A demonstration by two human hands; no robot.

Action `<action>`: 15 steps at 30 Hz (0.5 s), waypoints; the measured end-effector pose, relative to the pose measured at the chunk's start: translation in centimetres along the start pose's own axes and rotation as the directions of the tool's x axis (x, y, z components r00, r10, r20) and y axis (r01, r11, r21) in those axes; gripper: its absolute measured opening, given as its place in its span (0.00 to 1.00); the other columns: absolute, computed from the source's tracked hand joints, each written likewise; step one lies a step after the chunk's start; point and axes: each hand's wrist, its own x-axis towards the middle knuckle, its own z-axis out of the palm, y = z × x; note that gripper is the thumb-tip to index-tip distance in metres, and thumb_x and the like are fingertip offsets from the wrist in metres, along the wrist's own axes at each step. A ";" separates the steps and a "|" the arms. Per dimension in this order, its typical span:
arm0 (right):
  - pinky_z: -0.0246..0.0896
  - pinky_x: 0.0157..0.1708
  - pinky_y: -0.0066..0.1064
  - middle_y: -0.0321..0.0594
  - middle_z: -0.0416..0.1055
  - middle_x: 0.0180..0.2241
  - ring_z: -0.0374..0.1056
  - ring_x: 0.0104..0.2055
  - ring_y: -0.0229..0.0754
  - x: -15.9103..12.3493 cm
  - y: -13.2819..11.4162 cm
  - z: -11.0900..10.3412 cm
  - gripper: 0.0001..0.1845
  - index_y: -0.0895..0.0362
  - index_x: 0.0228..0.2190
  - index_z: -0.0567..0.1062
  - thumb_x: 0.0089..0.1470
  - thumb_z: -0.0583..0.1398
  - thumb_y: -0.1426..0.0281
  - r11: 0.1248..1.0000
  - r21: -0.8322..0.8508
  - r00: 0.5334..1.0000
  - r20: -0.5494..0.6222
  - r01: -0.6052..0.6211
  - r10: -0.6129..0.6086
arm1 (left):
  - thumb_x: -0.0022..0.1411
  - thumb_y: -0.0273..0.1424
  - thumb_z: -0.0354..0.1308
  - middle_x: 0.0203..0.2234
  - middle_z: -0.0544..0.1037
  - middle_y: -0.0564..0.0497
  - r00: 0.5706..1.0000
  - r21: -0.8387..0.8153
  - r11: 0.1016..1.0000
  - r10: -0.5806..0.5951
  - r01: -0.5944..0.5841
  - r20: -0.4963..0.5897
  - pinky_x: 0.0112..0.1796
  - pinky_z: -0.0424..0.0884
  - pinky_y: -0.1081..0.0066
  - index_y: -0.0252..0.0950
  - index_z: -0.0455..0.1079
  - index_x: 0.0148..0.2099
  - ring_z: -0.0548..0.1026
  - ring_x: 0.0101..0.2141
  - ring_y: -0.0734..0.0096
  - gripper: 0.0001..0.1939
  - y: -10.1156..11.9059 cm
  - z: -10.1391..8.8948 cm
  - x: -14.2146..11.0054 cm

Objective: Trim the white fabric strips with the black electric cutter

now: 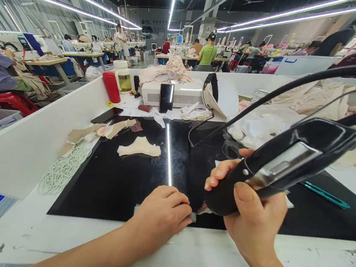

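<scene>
My right hand (252, 212) is wrapped around a bulky black hand-held tool (289, 157) with a shiny metal lever along its side. Thick black cables run from its far end to the upper right. My left hand (163, 216) rests at the front edge of the black mat (109, 190), fingers curled down over a flat grey strip (193, 217); only the strip's ends show. The tool's rounded black end is just right of my left fingertips, above a scrap of cloth on the mat. A beige cut fabric piece (139, 147) lies farther back on the mat.
At left are a pale green cord bundle (66, 169) and fabric scraps (102, 131). A teal slim tool (326, 195) lies right. Behind stand a white vented box (185, 93), a phone (166, 98), a red container (111, 86) and a jar (124, 78). White partitions (38, 141) border the table.
</scene>
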 end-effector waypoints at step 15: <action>0.71 0.22 0.31 0.30 0.79 0.34 0.74 0.28 0.40 -0.7 0.6 -0.1 0.26 0.44 0.56 0.75 0.63 0.77 0.55 1.000 0.001 0.999 0.044 -0.020 0.020 | 0.85 0.31 0.58 0.46 0.90 0.56 0.998 0.034 0.999 0.035 -0.033 -0.049 0.48 0.79 0.62 0.39 0.81 0.43 0.85 0.46 0.66 0.14 -0.2 -0.1 -0.7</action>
